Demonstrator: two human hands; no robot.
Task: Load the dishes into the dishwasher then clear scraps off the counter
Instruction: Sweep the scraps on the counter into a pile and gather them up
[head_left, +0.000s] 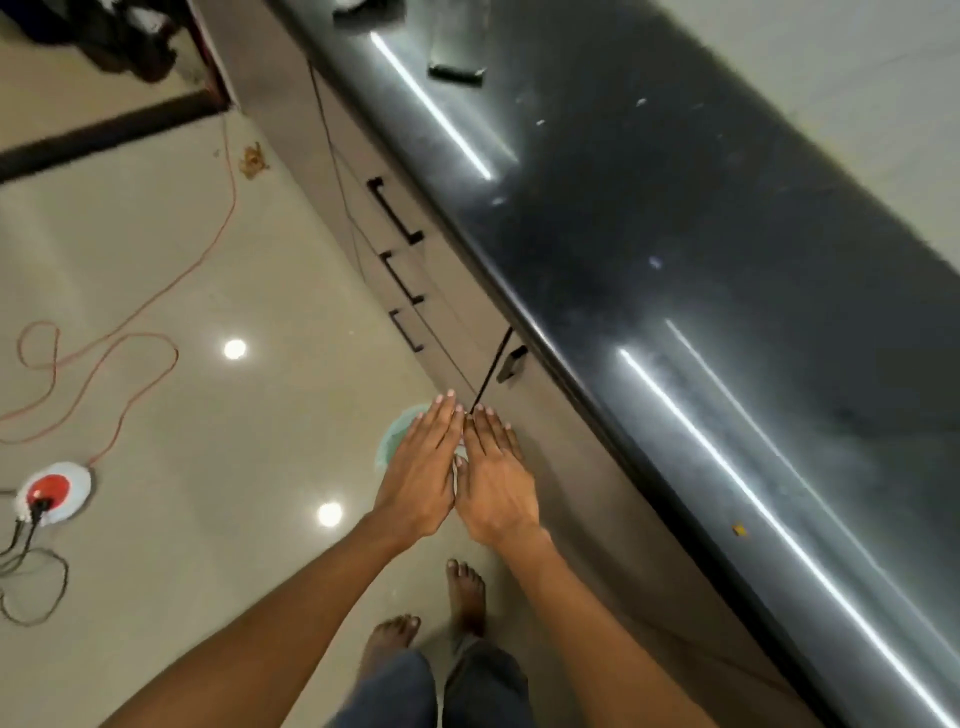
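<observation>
My left hand (422, 467) and my right hand (496, 478) are stretched out side by side, palms down, fingers straight, over the floor in front of the cabinets. Neither holds anything. Under them a pale green round object (397, 431) shows partly; what it is cannot be told. The black glossy counter (675, 218) runs diagonally on the right. A small yellow scrap (738, 529) lies on it near the front edge, and pale specks (655, 262) are scattered further along. No dishwasher is seen.
Grey drawers with black handles (396, 210) sit under the counter. A dark flat object (456, 73) lies on the counter's far end. An orange cord (156, 291) loops over the tiled floor to a round white and red socket (52, 491). A brown scrap (253, 161) lies on the floor.
</observation>
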